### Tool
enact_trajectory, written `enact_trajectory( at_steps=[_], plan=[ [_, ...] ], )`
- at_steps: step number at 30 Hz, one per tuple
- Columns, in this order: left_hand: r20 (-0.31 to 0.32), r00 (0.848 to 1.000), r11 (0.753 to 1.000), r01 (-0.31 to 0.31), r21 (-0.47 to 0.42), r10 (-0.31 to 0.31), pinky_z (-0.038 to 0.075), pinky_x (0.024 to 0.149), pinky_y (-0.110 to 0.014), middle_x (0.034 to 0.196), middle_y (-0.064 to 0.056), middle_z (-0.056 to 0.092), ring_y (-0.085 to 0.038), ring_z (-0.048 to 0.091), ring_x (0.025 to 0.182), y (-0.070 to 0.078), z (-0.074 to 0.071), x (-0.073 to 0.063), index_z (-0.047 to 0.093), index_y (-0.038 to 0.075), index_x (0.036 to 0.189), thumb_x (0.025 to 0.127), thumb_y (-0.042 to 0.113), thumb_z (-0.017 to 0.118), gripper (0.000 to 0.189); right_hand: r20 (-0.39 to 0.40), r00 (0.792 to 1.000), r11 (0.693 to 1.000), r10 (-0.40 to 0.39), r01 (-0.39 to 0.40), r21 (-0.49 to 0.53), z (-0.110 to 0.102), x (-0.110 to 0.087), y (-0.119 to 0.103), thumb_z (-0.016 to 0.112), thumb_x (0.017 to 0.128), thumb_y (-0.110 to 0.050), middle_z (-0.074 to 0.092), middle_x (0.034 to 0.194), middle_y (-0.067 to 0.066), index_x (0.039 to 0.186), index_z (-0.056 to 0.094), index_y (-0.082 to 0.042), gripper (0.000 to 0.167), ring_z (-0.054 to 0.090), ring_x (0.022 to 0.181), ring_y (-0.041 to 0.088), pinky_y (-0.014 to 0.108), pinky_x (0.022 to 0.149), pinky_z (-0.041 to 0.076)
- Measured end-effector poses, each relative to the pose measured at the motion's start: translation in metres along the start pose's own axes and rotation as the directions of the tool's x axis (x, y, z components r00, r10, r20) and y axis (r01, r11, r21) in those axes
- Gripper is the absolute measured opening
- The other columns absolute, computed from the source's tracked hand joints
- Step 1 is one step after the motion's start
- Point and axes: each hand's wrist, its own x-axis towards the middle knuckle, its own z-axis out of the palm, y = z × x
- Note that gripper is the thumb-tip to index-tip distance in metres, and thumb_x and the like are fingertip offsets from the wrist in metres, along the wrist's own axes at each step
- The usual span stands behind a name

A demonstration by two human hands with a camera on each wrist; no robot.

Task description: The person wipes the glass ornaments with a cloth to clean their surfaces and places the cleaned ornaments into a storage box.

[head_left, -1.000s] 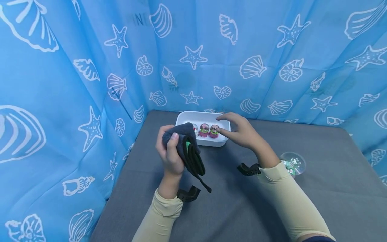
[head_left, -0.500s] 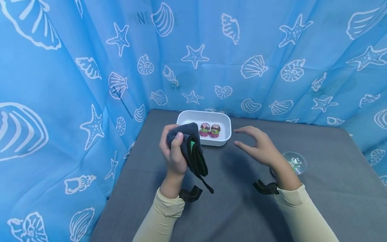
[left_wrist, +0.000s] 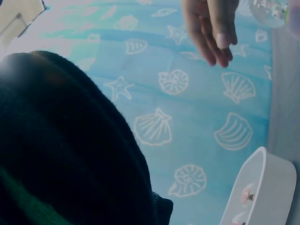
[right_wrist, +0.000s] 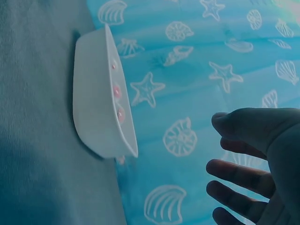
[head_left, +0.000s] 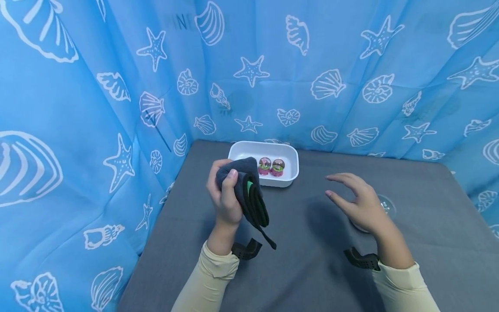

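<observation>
My left hand [head_left: 226, 201] grips a folded cloth [head_left: 253, 195], grey-blue outside with black folds, a green patch and a dangling black strip. The cloth fills much of the left wrist view as a dark mass. My right hand [head_left: 360, 201] hovers with thumb and fingers apart, nothing between them. Behind it, partly hidden, sits a larger clear snow globe [head_left: 387, 207] with pale bits inside. A white tray [head_left: 274, 182] holds small pink-based snow globes [head_left: 277, 167]; the cloth blocks the tray's left part. In the right wrist view, three reddish tops show over the tray's rim [right_wrist: 123, 133].
A grey cloth-covered table [head_left: 308, 268] spreads under both hands. Blue curtains [head_left: 273, 95] printed with white shells and starfish hang behind and at both sides. The tray stands near the table's back edge.
My right hand has drawn back from the tray, moving right and toward me, and now covers part of the larger globe. The left hand and cloth have shifted only slightly.
</observation>
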Motion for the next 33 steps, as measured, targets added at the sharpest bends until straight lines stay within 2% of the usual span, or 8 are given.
enact_trajectory(
  at_steps=[2,7,10,18,28,33],
  plan=[
    [0.003,1.0,1.0,0.005,0.002,-0.005,0.056,0.064,-0.026,0.09,-0.001,0.062,-0.017,0.06,0.074,0.0,0.0,0.0,0.054,-0.015,0.103,0.095,0.021,0.05,0.037,-0.011,1.0,1.0,0.025,-0.025,-0.005,-0.004,-0.005,0.002,0.08,0.094,-0.012,0.071,0.132,0.005,0.132,0.073,-0.017,0.039,0.061,0.125,0.024,0.028,0.104,0.041],
    [0.005,1.0,1.0,0.01,0.012,-0.01,0.056,0.064,-0.027,0.09,-0.001,0.062,-0.018,0.06,0.075,0.0,0.001,0.0,0.055,-0.014,0.104,0.095,0.022,0.051,0.038,-0.035,0.994,0.995,0.099,-0.1,-0.026,-0.017,-0.015,0.009,0.079,0.096,-0.016,0.069,0.135,0.014,0.134,0.071,-0.012,0.039,0.058,0.125,0.034,0.058,0.1,0.045],
    [0.005,1.0,1.0,0.014,0.014,-0.014,0.056,0.064,-0.027,0.09,-0.001,0.061,-0.018,0.06,0.075,0.0,0.002,0.0,0.055,-0.014,0.105,0.095,0.022,0.051,0.038,-0.057,0.988,0.989,0.144,-0.146,-0.036,-0.024,-0.021,0.016,0.078,0.097,-0.016,0.067,0.135,0.019,0.134,0.07,-0.008,0.039,0.057,0.125,0.041,0.067,0.098,0.043],
    [0.004,1.0,0.999,0.024,0.026,-0.024,0.055,0.064,-0.027,0.09,-0.002,0.061,-0.017,0.059,0.075,-0.001,0.003,-0.001,0.055,-0.015,0.105,0.094,0.023,0.052,0.039,-0.069,0.962,0.96,0.263,-0.268,-0.076,-0.042,-0.038,0.033,0.075,0.099,-0.019,0.061,0.14,0.027,0.138,0.066,-0.002,0.044,0.054,0.13,0.05,0.071,0.098,0.041],
    [-0.002,1.0,0.999,0.012,0.032,-0.012,0.054,0.063,-0.027,0.088,-0.002,0.062,-0.017,0.059,0.073,-0.004,0.003,-0.001,0.056,-0.014,0.103,0.095,0.023,0.052,0.038,-0.013,0.931,0.928,0.364,-0.364,-0.076,-0.056,-0.055,0.051,0.071,0.102,-0.03,0.052,0.149,0.032,0.147,0.058,-0.003,0.054,0.045,0.137,0.058,0.079,0.101,0.034],
    [0.004,1.0,0.999,0.016,0.032,-0.016,0.054,0.063,-0.027,0.089,-0.002,0.061,-0.016,0.059,0.073,-0.005,0.004,-0.002,0.055,-0.014,0.104,0.095,0.023,0.052,0.039,-0.003,0.922,0.918,0.388,-0.387,-0.09,-0.056,-0.061,0.056,0.072,0.101,-0.032,0.049,0.15,0.033,0.15,0.055,-0.001,0.061,0.045,0.135,0.056,0.076,0.099,0.036]
  ],
)
